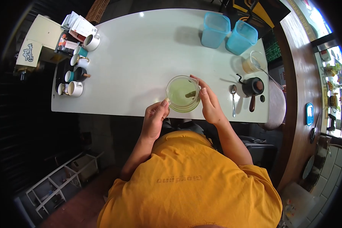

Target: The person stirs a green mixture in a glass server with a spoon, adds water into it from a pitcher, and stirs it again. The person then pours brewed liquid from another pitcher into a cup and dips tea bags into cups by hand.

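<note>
Orange-yellow T-shirt is nearest to the head camera, at 6 o'clock; its chest print, upside down in this view, reads "Giordano", and the smaller line beside it I cannot read. Just above the centre, toward 1 o'clock, is a clear cup with pale green liquid, held at the near edge of the white table; whether its base touches the table I cannot tell. Left hand pinches it at 8 o'clock of its rim, perhaps by a handle. Right hand curves along its wall at 3 o'clock, fingers laid on the side.

I judge the cup stiff, moderately heavy from the liquid, slippery when wet, and fragile if it is glass. It is best taken by the handle, with a palm supporting the opposite wall, and kept level against spilling.

At 10 o'clock, the cream-coloured machine bears dark script, not surely legible. At 2 o'clock, far lettering seems to include "LAPER"; the remainder is unclear.
</note>
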A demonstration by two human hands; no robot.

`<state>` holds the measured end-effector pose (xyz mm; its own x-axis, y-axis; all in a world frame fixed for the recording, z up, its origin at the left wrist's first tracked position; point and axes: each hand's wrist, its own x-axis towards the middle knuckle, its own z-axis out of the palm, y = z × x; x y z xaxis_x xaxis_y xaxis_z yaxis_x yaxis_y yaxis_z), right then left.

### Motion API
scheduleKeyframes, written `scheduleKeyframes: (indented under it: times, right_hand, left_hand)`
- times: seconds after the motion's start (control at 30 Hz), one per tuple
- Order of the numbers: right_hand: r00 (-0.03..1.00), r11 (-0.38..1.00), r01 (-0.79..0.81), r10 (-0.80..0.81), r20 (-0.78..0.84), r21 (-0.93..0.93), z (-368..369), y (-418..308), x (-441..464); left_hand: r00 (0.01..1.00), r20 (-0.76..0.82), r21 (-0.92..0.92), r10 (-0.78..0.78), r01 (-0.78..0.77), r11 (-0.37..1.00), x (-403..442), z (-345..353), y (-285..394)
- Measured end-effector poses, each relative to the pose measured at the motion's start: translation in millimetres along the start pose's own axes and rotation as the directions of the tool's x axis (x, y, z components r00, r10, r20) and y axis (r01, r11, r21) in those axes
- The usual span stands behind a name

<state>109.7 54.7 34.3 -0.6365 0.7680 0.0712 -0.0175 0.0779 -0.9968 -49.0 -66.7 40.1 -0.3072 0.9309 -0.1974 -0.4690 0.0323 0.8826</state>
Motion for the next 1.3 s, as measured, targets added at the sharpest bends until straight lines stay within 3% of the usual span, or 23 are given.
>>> scheduleKeyframes:
  times: [0.13,0.2,0.23,0.27,0.33,0.4,0.47,0.57,0.73,0.8,0.93,1.0,1.13,1.2,1.23,1.3]
  right_hand:
    - [0.999,0.998,-0.025,0.027,-0.027,0.062,13,12,6]
    - [0.977,0.982,-0.182,0.186,-0.108,0.042,10,10,6]
    - [0.956,0.982,-0.188,0.184,-0.229,0.002,9,21,7]
    - [0.954,0.981,-0.192,0.186,-0.237,-0.004,4,34,4]
    - [0.861,0.901,-0.351,0.202,-0.466,-0.257,-12,52,-7]
    - [0.785,0.751,-0.514,0.215,-0.581,-0.415,-18,39,-21]
    - [0.731,0.669,-0.589,0.204,-0.651,-0.453,-27,51,-38]
    - [0.655,0.499,-0.64,-0.043,-0.754,-0.584,-36,70,-65]
    - [0.487,0.483,-0.748,-0.066,-0.871,-0.455,-38,75,-86]
    - [0.414,0.29,-0.852,-0.135,-0.9,-0.436,-39,75,-88]
    - [0.392,0.399,-0.848,0.032,-0.919,-0.348,-59,90,-94]
    - [0.42,0.352,-0.863,0.107,-0.901,-0.361,-62,89,-93]
    - [0.523,0.283,-0.825,0.054,-0.851,-0.489,-58,84,-91]
    - [0.549,0.44,-0.767,0.075,-0.832,-0.467,-48,73,-88]
    - [0.554,0.443,-0.763,0.07,-0.83,-0.472,-42,67,-86]
    - [0.553,0.705,-0.562,-0.069,-0.83,-0.433,-32,52,-81]
  left_hand:
    - [0.999,-0.014,-0.017,0.034,-0.035,0.999,-4,-18,7]
    - [0.999,-0.017,-0.03,0.046,-0.047,0.998,-6,-26,13]
    - [0.999,-0.037,-0.019,0.036,-0.036,0.999,-7,-30,16]
    - [0.998,-0.055,-0.009,0.027,-0.027,1.0,-7,-34,17]
    - [0.999,-0.05,-0.029,0.016,-0.017,0.999,-5,-43,17]
    - [0.999,-0.043,-0.045,0.004,-0.006,0.999,-1,-53,17]
    - [1.0,-0.005,-0.007,0.004,-0.004,1.0,2,-62,18]
    - [1.0,0.013,0.017,-0.011,0.01,1.0,8,-67,21]
    - [1.0,0.027,0.011,-0.004,0.004,1.0,15,-68,25]
    - [1.0,0.02,-0.015,0.004,-0.004,1.0,16,-67,27]
    - [1.0,0.03,-0.004,-0.007,0.008,1.0,16,-69,30]
    - [0.999,0.039,-0.003,-0.001,0.002,1.0,16,-69,31]
    - [0.999,0.028,0.014,-0.02,0.02,1.0,15,-69,35]
    - [1.0,0.014,0.03,-0.026,0.026,0.999,15,-70,37]
    - [0.999,0.013,0.034,-0.031,0.031,0.999,16,-71,37]
    - [1.0,0.012,0.036,-0.026,0.026,0.999,17,-72,37]
